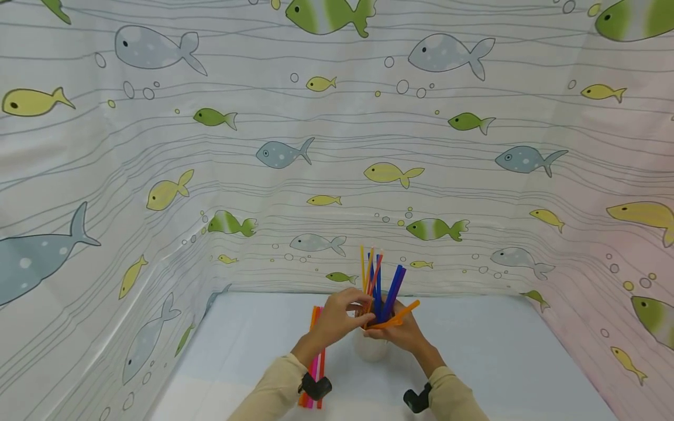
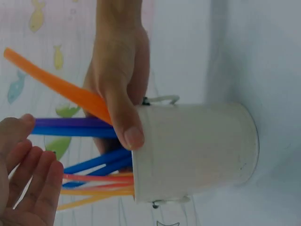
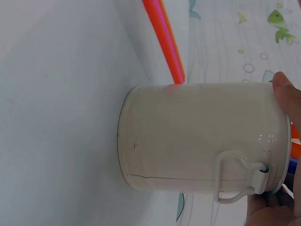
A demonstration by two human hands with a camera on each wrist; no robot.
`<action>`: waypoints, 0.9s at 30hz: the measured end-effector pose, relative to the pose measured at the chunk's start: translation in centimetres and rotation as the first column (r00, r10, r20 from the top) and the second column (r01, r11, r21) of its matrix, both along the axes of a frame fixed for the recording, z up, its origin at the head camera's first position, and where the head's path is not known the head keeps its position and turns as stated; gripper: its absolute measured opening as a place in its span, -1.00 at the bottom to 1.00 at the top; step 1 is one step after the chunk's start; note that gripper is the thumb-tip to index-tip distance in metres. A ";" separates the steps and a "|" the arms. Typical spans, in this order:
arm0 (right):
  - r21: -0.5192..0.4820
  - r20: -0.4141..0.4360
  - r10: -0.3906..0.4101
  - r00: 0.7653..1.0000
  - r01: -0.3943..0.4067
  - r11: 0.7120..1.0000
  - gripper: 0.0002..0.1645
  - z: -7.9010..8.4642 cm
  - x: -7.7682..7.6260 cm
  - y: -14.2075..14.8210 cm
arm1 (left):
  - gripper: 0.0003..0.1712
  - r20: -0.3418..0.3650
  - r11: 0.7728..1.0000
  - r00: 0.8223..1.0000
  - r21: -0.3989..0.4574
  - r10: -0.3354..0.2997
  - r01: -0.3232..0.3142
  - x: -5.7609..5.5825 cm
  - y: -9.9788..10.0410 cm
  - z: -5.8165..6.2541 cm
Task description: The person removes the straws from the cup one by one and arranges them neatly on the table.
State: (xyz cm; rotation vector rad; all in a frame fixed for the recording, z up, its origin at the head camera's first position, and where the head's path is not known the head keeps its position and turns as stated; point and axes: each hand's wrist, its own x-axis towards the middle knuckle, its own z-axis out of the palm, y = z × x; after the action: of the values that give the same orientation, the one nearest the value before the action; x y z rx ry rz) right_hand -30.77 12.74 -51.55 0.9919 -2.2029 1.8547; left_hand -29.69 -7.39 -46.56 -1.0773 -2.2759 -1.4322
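Observation:
A small cream metal bucket (image 3: 202, 136) with looped side handles stands on the table, holding several coloured straws, blue, purple, pink and yellow. My right hand (image 1: 402, 333) grips its rim from the right, thumb on the near side. Between that thumb and its fingers an orange straw (image 2: 61, 87) leans out at a slant. My left hand (image 1: 339, 316) is beside the upright straws, on their left. In the left wrist view its fingers (image 2: 42, 183) are loosely extended near the blue straws (image 2: 75, 131), without curling round them. The straws' lower ends are hidden inside the bucket.
A row of orange, pink and red straws (image 1: 314, 374) lies on the white table (image 1: 253, 339) left of the bucket, partly under my left forearm. A fish-printed curtain (image 1: 347, 134) encloses the table at the back and both sides.

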 end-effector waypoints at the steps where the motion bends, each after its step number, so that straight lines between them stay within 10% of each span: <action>1: -0.014 -0.028 0.014 1.000 -0.014 1.000 -0.35 -0.1 0.0 0.1 | -0.63 -0.023 0.999 1.000 -0.030 -0.014 0.013 0.2 0.4 0.0; 8: -0.015 -0.034 -0.036 0.999 0.036 0.999 -0.43 -0.1 0.3 0.6 | -0.64 -0.180 0.990 0.983 -0.139 -0.044 0.018 1.0 2.2 -1.1; 27: -0.007 0.012 -0.047 0.999 0.047 0.999 -0.33 0.0 0.2 0.7 | -0.79 -0.207 0.993 0.978 -0.112 0.015 -0.039 0.7 3.1 -3.4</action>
State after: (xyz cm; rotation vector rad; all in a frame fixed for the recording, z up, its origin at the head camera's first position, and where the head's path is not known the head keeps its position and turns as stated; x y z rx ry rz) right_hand -30.61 13.42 -51.52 0.9214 -2.2049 1.8522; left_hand -28.97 -4.27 -49.97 -1.1644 -2.2377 -1.1315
